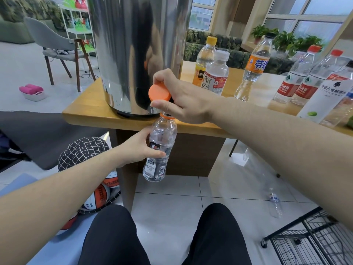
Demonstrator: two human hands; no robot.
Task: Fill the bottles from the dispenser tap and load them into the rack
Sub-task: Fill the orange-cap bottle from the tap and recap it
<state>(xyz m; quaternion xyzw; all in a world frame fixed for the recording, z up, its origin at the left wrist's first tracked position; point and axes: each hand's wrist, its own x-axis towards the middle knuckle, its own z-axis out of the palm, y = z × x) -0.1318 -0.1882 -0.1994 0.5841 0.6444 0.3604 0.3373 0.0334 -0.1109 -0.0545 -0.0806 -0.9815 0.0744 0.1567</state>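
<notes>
The left hand (141, 148) is holding a clear plastic sports bottle with a grey label and an orange neck ring (160, 148) by its middle, fingers and thumb curled around it, so this grip is grasping the bottle. The bottle is hanging just in front of the near edge of the wooden table (86, 111), almost upright, with its mouth right under the bottom of the big shiny steel dispenser (137, 54) that is standing on the table. The right hand (181, 100) is reaching over the bottle mouth and is pinching a round orange cap (159, 92) between thumb and fingers; its grip is clenched on the cap, and the hand is covering the tap, so I cannot tell if it is also pressing the lever. The bottle is looking mostly empty, with perhaps a little water at the bottom, so I judge the filling is at its start. Several capped bottles (217, 73) are standing on the right part of the table, and a black wire rack (313, 240) is standing on the floor at the near right. The risk, I think, is that the mouth is hidden by the hand; if it is sitting a little beside the stream, water will be running down onto the floor and the knees. The cap can also be slipping from the busy fingers, and a wet bottle may be sliding in the left hand as it is getting heavier.
</notes>
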